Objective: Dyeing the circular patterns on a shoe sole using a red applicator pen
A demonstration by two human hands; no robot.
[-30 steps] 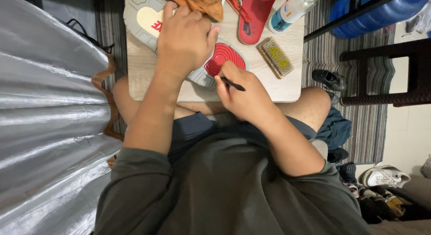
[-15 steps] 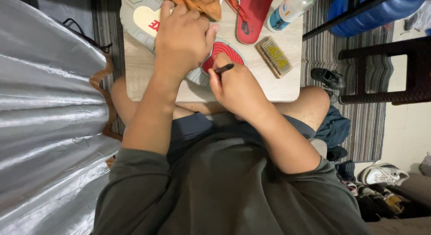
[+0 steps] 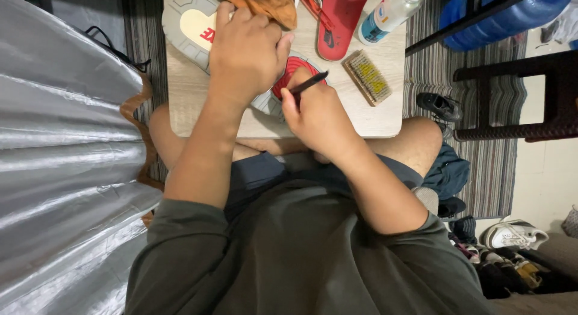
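Here the person sits with a small wooden desk [image 3: 373,119] over the knees. A shoe sole [image 3: 192,26] lies upside down on the desk, from the far left corner down toward the middle of the near edge. It is grey with a cream patch and a red round part near its heel.

The left hand [image 3: 247,53] lies flat on top of the sole, with fingers bent over it, and presses it down. The right hand [image 3: 319,113] is closed around a thin black tool [image 3: 307,84], held like a pen. The tip of the tool touches the red round part. So the step in hand looks like careful work on that red spot, maybe picking or scraping dirt out of it. I cannot tell what kind of tip the tool has.

The next move would need small, slow strokes, with the left hand keeping the sole from sliding.

An orange cloth [image 3: 265,2] lies at the far edge, touching the left hand. A red insole [image 3: 340,17] and a spray bottle [image 3: 388,14] lie toward the far right corner. A brush [image 3: 367,77] lies near the right edge, just beside the right hand.
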